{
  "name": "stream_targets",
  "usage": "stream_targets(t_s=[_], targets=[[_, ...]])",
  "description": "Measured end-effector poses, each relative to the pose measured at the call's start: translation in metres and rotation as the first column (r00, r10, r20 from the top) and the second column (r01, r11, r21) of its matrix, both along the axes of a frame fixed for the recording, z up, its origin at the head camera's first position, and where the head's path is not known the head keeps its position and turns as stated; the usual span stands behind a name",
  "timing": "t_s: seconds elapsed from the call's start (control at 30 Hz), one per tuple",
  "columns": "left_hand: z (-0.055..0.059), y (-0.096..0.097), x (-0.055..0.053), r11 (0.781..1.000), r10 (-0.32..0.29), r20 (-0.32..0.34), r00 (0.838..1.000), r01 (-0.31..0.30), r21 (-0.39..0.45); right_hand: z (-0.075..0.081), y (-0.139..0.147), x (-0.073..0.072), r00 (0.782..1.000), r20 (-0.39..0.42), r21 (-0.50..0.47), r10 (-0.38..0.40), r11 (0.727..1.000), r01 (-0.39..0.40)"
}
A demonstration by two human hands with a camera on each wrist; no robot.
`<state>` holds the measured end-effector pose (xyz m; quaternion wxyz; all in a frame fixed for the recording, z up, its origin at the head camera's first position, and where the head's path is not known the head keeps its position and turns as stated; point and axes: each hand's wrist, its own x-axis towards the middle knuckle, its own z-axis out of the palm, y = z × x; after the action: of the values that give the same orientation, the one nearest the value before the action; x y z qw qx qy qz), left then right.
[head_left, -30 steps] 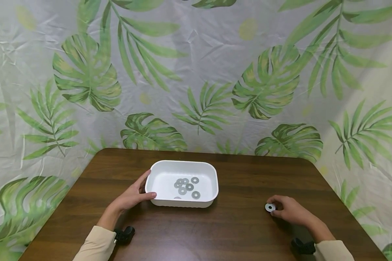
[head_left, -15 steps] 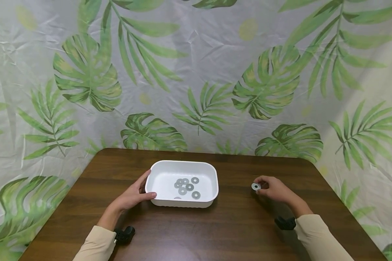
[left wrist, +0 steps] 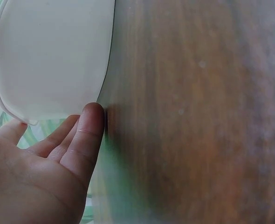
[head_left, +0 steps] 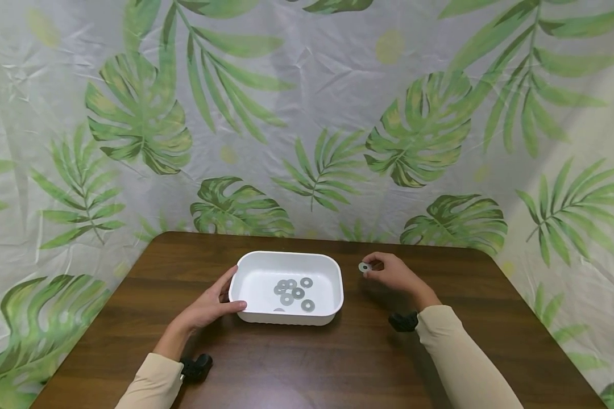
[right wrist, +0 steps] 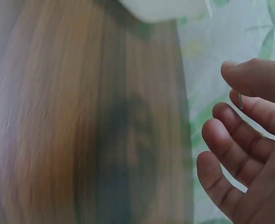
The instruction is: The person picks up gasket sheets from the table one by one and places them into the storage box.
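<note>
A white plastic bin (head_left: 286,318) stands on the wooden table with several flat metal washers (head_left: 302,307) lying on its floor. My left hand (head_left: 203,309) holds the bin's left end, its thumb over the front corner of the rim. In the left wrist view, other fingertips (left wrist: 92,112) touch the outer wall. To the right of the bin, my right hand (head_left: 396,275) pinches one washer (head_left: 361,267) between thumb and index finger, above the table. From the right wrist only that washer's thin edge (right wrist: 241,101) shows; the remaining fingers are loosely bent.
The dark brown table (head_left: 307,363) ends behind the bin at a hanging cloth (head_left: 332,113) printed with green leaves. A black wrist device (head_left: 196,368) sits at the left wrist, another black device (head_left: 403,321) at the right.
My right hand has moved left and away from me, carrying the pinched washer from the table's right side close to the bin. The left hand and bin have stayed in place.
</note>
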<state>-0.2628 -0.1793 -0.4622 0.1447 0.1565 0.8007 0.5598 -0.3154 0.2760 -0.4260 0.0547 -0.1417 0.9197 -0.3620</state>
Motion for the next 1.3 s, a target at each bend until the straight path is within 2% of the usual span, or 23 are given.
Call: stream_targets(t_s=[0.27,0.53,0.87,1.3], targets=[[0.0,0.0,-0.001,1.0,0.01,0.006,1.0,-0.01,-0.011,0.018,-0.031,0.0,0.998,-0.013,-0.037,0.068,0.997,-0.068],[-0.001,0.0,0.0,1.0,0.013,0.003,1.0,-0.013,-0.015,0.03,-0.064,0.005,0.992,-0.025,0.0,0.123,0.992,-0.123],[-0.002,0.0,-0.001,1.0,0.006,-0.008,1.0,-0.006,0.002,0.031,-0.085,0.013,0.975,-0.08,0.046,0.21,0.977,-0.206],[0.0,0.001,0.001,1.0,0.015,0.005,1.0,-0.015,-0.009,0.034,-0.095,0.016,0.97,-0.091,0.05,0.226,0.974,-0.223]])
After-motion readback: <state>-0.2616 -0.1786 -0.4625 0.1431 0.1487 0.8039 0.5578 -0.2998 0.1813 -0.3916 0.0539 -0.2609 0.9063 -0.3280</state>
